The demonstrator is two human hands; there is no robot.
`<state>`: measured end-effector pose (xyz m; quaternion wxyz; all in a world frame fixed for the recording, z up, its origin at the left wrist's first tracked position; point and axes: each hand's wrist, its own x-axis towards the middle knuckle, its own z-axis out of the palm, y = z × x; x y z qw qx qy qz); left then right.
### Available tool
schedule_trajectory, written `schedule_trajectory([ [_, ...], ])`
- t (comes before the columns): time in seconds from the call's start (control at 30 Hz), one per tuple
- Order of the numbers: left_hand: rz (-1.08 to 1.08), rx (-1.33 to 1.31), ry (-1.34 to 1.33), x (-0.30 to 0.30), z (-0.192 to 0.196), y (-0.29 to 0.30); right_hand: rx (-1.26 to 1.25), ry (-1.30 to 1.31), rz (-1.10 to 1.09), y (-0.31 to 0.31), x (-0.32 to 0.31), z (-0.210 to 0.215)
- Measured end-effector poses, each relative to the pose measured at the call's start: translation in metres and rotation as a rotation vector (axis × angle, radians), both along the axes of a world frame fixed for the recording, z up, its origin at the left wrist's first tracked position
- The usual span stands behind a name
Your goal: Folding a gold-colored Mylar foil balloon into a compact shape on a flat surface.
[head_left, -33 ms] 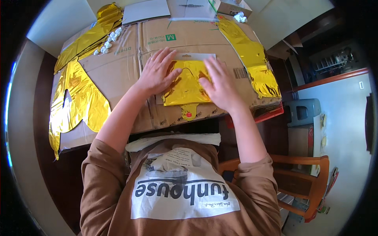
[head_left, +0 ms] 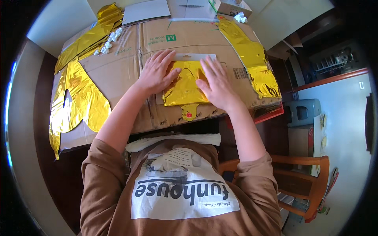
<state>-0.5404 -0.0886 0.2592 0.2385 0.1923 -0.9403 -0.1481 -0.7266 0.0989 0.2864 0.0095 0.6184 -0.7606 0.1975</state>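
Note:
A folded gold foil balloon lies on a pale card with a hang hole at its far edge. A rounded tab with a red mark sticks out at the near side. My left hand rests on the balloon's left side, fingers stretched out and thumb pointing inward. Over its right side lies my right hand, fingers extended and thumb on the foil. Neither hand grips anything. The left edge of the card is partly hidden under my left hand.
Beneath everything is a flattened cardboard surface. Flat gold foil balloons lie at the near left, far left and right. White crumpled bits sit at the far left. A white board and small box stand behind.
My right hand has shifted slightly, its fingers settling on the right side of the balloon. My left hand looks almost unmoved.

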Motion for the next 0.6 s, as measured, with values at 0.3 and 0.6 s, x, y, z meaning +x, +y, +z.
schedule_trajectory([
  [0.3, -0.083, -0.036, 0.061, 0.016, 0.003, 0.008, 0.147, 0.056, 0.035, -0.004, -0.002, -0.024],
  [0.6, -0.086, 0.137, 0.128, 0.035, 0.017, 0.018, 0.167, 0.073, 0.052, -0.009, -0.004, -0.028],
])
